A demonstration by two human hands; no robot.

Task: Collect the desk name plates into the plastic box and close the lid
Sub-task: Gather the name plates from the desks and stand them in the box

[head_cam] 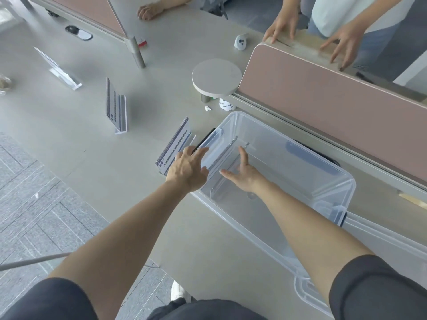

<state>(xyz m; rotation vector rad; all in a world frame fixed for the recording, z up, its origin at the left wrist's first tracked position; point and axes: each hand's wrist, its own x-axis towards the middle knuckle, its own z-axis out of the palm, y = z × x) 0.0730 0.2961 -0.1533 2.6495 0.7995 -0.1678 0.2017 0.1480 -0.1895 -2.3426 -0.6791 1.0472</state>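
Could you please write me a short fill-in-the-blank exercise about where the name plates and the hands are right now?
1. The number of name plates standing on the desk outside the plastic box is ____.
2. The right hand reaches ____ the plastic box.
3. The left hand rests on the box's rim beside the nearest name plate, with its fingers ____.

Missing words: three; inside; open

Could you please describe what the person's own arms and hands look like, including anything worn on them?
Both arms are bare from the hands up to short dark sleeves, the left sleeve and the right sleeve. The left hand and right hand wear no gloves, and no rings, watch or bracelets are visible. There are no markings on the sleeves that I can make out.
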